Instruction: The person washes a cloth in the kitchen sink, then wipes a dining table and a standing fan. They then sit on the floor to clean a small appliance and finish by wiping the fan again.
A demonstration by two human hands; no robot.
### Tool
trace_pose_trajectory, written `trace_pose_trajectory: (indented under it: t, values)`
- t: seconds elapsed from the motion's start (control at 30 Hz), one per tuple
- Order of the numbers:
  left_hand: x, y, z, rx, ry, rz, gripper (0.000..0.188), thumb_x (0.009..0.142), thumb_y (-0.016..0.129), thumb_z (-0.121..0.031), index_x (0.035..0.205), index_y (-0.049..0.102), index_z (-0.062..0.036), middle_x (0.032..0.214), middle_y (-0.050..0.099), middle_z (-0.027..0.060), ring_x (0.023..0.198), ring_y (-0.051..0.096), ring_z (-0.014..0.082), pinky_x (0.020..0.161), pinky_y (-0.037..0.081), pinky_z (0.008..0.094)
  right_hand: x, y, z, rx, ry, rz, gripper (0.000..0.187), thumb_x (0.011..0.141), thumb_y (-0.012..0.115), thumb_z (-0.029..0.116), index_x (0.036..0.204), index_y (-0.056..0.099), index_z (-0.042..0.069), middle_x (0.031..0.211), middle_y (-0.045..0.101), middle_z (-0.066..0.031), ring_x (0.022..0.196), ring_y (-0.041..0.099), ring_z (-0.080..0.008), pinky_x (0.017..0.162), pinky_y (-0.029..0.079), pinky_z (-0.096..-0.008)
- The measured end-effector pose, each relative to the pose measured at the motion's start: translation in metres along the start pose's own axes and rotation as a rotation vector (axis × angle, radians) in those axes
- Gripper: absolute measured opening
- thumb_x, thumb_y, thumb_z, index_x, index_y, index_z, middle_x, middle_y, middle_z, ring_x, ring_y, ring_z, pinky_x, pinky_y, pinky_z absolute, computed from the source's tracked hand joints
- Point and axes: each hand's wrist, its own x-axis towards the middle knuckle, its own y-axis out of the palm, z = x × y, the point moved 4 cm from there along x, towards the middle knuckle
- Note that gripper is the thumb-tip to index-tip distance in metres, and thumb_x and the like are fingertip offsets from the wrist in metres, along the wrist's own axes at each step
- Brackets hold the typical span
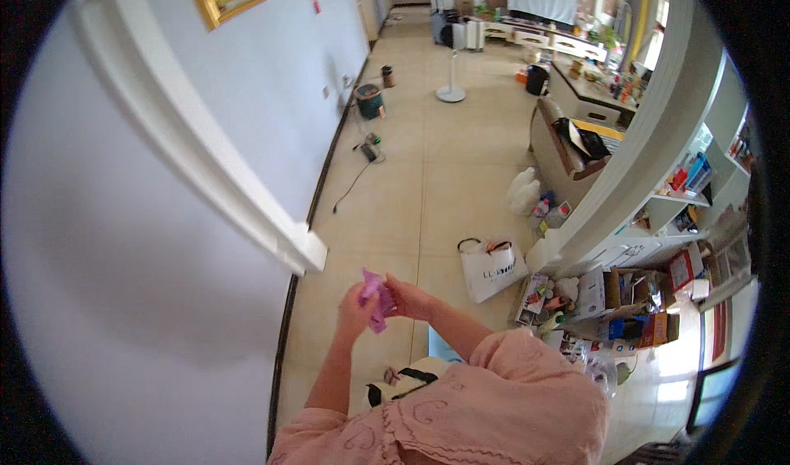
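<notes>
A crumpled purple piece of thin, cloth-like material (377,318) is held up in front of my body; whether it is fabric or plastic I cannot tell. My left hand (355,310) is closed on its left side. From the right, my right hand (409,298) pinches it, with the fingertips partly hidden behind the folds. The two hands are close together, above the tiled floor.
A white paper bag with dark handles (492,272) stands on the floor to the right, near cardboard boxes (629,292). A white door frame post (306,249) stands left. Farther off are a cable (350,192), a dark bin (369,100) and a sofa (553,140).
</notes>
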Motion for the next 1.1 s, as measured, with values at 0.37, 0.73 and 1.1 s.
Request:
trace_pose_trajectory:
  t: [0.37, 0.73, 1.1]
  values:
    - [0.217, 0.131, -0.023, 0.023, 0.417, 0.540, 0.026, 0.078, 0.062, -0.019, 0.095, 0.058, -0.0005, 0.090, 0.057, 0.0121, 0.077, 0.056, 0.0241, 0.068, 0.046, 0.0310, 0.040, -0.165, 0.146, 0.316, -0.391, -0.406, 0.025, 0.088, 0.048, 0.026, 0.104, 0.051, 0.007, 0.092, 0.057, -0.0050, 0.084, 0.056, -0.0186, 0.072, 0.049, -0.0327]
    - [0.503, 0.185, 0.026, -0.324, -0.027, 0.344, 0.035, 0.079, 0.063, -0.025, 0.101, 0.054, -0.0013, 0.093, 0.058, 0.0092, 0.078, 0.055, 0.0130, 0.063, 0.047, 0.0255, 0.150, -0.276, 0.377, -0.021, -0.702, -0.587, 0.025, 0.089, 0.047, 0.018, 0.108, 0.049, 0.000, 0.094, 0.058, -0.0060, 0.080, 0.056, -0.0139, 0.070, 0.048, -0.0284]
    - [0.779, 0.292, 0.034, -0.243, -0.017, 0.450, 0.020, 0.076, 0.063, -0.009, 0.092, 0.057, 0.0023, 0.079, 0.061, 0.0069, 0.072, 0.057, 0.0126, 0.064, 0.046, 0.0254, 0.205, -0.407, 0.604, -0.541, -0.550, -1.089, 0.023, 0.086, 0.050, 0.021, 0.090, 0.059, 0.001, 0.073, 0.061, -0.0060, 0.062, 0.053, -0.0110, 0.055, 0.045, -0.0297]
